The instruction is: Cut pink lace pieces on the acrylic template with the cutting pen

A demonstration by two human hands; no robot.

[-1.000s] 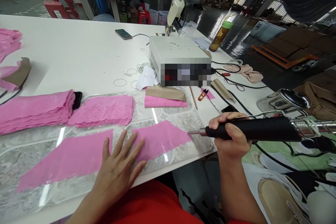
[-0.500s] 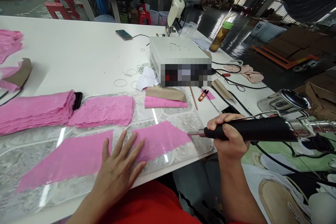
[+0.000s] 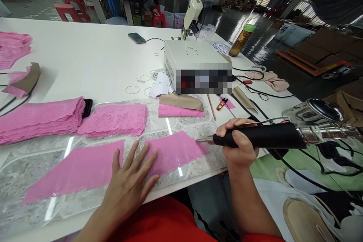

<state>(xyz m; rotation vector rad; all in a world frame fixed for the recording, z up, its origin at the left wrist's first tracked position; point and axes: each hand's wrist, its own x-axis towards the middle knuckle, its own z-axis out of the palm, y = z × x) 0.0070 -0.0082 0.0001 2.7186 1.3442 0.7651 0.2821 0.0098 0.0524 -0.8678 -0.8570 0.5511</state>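
My left hand (image 3: 132, 176) lies flat with fingers spread, its fingertips on the left end of a pink lace-edged fabric piece (image 3: 177, 151). A second pink piece (image 3: 79, 170) lies just left of that hand. My right hand (image 3: 238, 141) is wrapped round a black-handled tool with a thin metal nozzle (image 3: 263, 136). The tip meets the slanted upper right edge of the fabric piece. Both pieces lie on a clear patterned mat (image 3: 195, 123). Whether the shiny metal cup (image 3: 314, 111) behind the handle belongs to the tool, I cannot tell.
Stacked pink fabric (image 3: 39, 119) and a lace pile (image 3: 116, 119) lie at left. Behind the mat stands a grey box (image 3: 195, 53), near a pink bundle in brown paper (image 3: 181, 106) and orange snips (image 3: 222, 104). Cables (image 3: 295, 174) trail at right. A bottle (image 3: 242, 39) stands behind.
The tool in my right hand has moved left, its tip sliding from the fabric's right corner up along the slanted edge. My left hand stays put on the fabric. The view has shifted slightly.
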